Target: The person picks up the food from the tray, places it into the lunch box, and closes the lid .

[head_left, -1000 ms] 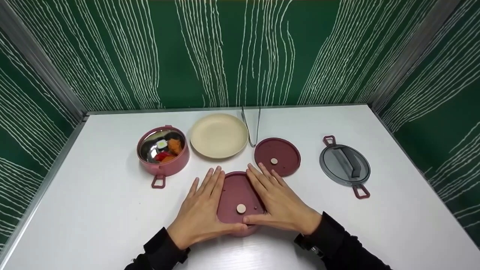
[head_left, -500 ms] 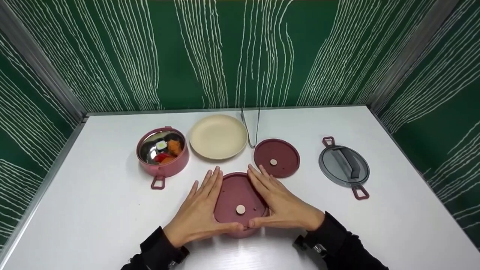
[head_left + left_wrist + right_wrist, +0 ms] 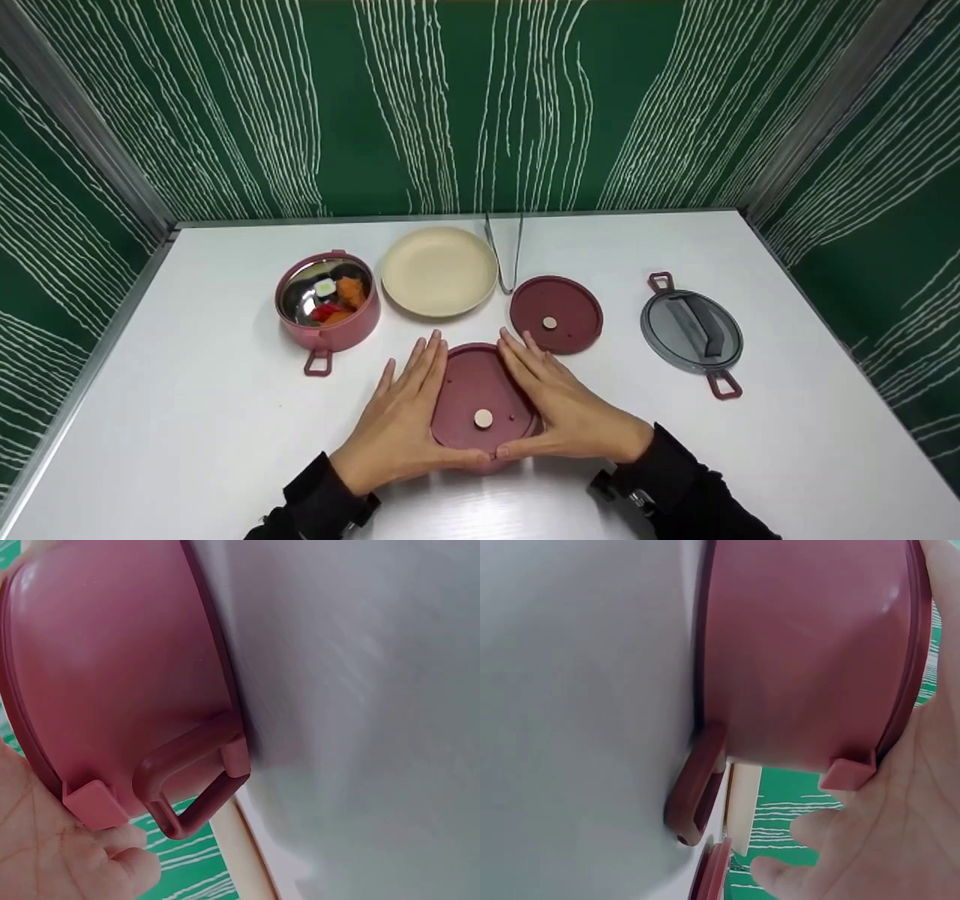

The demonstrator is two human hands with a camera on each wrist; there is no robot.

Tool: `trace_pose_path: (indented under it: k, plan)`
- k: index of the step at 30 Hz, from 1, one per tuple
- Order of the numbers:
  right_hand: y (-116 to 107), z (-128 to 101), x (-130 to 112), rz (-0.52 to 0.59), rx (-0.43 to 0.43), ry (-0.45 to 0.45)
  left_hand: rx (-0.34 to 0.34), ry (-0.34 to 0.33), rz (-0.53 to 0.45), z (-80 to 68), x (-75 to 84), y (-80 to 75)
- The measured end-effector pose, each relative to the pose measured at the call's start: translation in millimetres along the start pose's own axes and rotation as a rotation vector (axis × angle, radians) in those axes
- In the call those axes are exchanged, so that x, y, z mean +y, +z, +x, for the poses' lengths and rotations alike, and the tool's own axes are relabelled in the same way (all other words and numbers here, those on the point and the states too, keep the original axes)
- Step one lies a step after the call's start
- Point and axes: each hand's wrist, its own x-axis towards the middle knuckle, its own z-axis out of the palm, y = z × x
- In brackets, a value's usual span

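A round maroon container with its lid [image 3: 480, 397] on stands on the white table [image 3: 187, 420] right in front of me. My left hand [image 3: 401, 420] lies along the lid's left rim and my right hand [image 3: 566, 409] along its right rim, fingers straight and pointing away. Both thumbs touch the near rim, almost tip to tip. The left wrist view shows the container's pink wall [image 3: 112, 667], its loop handle [image 3: 187, 799] and my palm [image 3: 37, 840] at the lid's edge. In the right wrist view the same wall [image 3: 802, 652] and a handle [image 3: 697, 787] appear beside my right palm [image 3: 885, 825].
An open pink container [image 3: 327, 300] with food pieces stands at the back left, a cream plate [image 3: 439, 271] beside it. Metal tongs [image 3: 504, 251] lie behind a loose maroon lid [image 3: 556, 313]. A grey lid with a handle [image 3: 691, 330] rests at the right. Green walls enclose the table.
My right hand has slid slightly outward, from over the lid to its right rim. The container and the left hand have hardly moved.
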Motion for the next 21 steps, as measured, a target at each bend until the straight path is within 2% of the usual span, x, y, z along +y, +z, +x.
trace_pose_path:
  k: [9, 16, 21]
  plan:
    - [-2.1, 0.0, -3.1, -0.04, -0.015, 0.022, 0.001, 0.028, 0.026, -1.0, -1.6, 0.4]
    - [-5.4, 9.6, -2.8, -0.164, 0.003, -0.027, -0.004, 0.071, 0.106, 6.3, -4.1, -3.7]
    - [-2.6, 14.2, -2.2, -0.199, -0.001, -0.048, -0.028, 0.114, 0.143, 11.2, -4.0, -4.1]
